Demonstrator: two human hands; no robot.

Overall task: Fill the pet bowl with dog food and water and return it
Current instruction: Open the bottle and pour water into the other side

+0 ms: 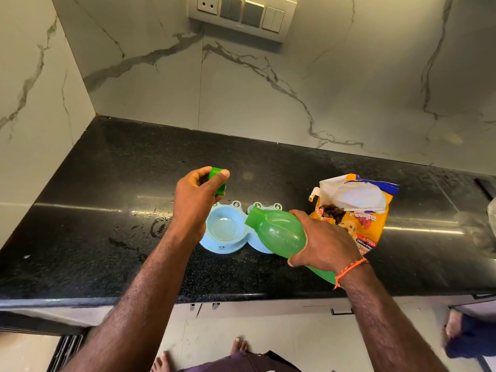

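A light blue double pet bowl (214, 244) sits on the black counter. Its left cup holds clear water; the right cup is mostly hidden behind the bottle. My right hand (323, 241) grips a green water bottle (279, 230), tipped on its side with the uncapped mouth pointing left over the bowl's middle. My left hand (194, 200) is raised above the bowl's left side and holds the green bottle cap (218, 181). An opened yellow dog food bag (357, 208) stands right of the bowl, with brown kibble showing at its torn top.
The black granite counter (94, 210) has wet splashes left of the bowl. Marble walls close the back and left sides. A switch panel (241, 14) is on the back wall. Another person's foot (456, 328) is on the floor at the right.
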